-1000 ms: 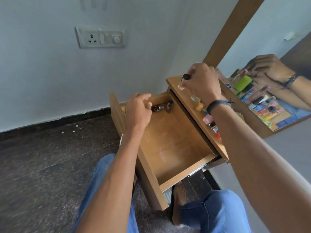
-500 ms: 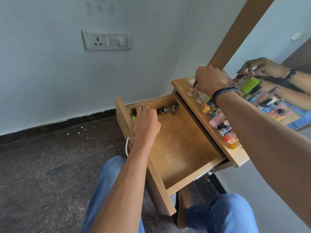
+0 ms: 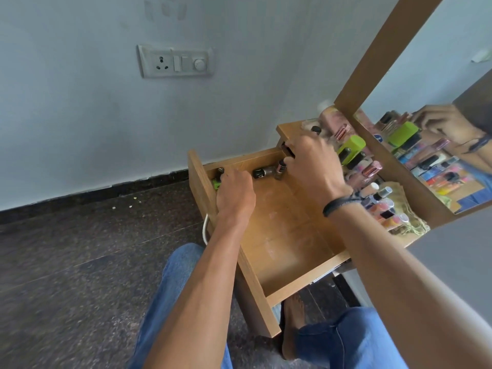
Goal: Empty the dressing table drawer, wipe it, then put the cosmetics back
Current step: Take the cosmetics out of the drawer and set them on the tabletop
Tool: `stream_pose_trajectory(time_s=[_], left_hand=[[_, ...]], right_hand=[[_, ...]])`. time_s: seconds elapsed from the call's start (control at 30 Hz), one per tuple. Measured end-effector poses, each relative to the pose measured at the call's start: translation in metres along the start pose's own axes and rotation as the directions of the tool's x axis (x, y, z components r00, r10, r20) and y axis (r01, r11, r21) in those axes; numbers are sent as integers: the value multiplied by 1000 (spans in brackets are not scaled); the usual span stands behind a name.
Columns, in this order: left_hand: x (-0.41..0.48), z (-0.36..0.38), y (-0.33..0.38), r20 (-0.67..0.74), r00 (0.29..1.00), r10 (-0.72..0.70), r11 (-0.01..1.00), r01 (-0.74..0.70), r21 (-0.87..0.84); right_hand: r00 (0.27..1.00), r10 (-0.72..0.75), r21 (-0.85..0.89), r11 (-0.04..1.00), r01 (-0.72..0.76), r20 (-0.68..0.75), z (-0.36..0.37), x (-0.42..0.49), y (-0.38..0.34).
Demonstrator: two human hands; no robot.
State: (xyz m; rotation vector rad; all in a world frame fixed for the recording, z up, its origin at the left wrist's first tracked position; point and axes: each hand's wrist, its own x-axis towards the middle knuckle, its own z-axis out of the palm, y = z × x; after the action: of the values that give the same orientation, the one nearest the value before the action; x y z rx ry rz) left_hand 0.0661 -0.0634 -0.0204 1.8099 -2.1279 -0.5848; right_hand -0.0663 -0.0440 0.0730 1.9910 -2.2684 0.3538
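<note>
Hands are apart: the left hand (image 3: 234,194) is curled round a green tube (image 3: 215,184) in the 11 o'clock corner of the drawer (image 3: 290,235). The right hand (image 3: 312,166) is poised at 1 o'clock over a dark tube (image 3: 263,172) and small bottle (image 3: 280,169), its grip too blurred to judge. Each piece is best lifted clear of the wall, then stood among the cosmetics (image 3: 383,194) on the worktop (image 3: 288,129) at 3 o'clock.
</note>
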Motion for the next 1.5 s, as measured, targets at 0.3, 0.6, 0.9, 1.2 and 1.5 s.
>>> stream_pose_trajectory(time_s=[0.3,0.6,0.9,1.2,1.5], left_hand=[[-3,-9,3,31,999,-33,989,37,-146],[7,-14,-3,177,975,133,916,-53,-399],[14,-15,-6,25,996,83,880,-61,-471],[10,-3,-14,-190,981,28,993,-6,119],[15,-4,-13,-155,986,-63,988,83,129]], right_hand=[[940,148,230,947,-224,307,65,-47,3],[920,277,560,732,-389,277,105,-62,6],[941,309,631,705,-325,140,95,-75,12],[840,496,651,716,-252,-220,43,-123,39],[588,704,726,633,-267,-398,10,-187,86]])
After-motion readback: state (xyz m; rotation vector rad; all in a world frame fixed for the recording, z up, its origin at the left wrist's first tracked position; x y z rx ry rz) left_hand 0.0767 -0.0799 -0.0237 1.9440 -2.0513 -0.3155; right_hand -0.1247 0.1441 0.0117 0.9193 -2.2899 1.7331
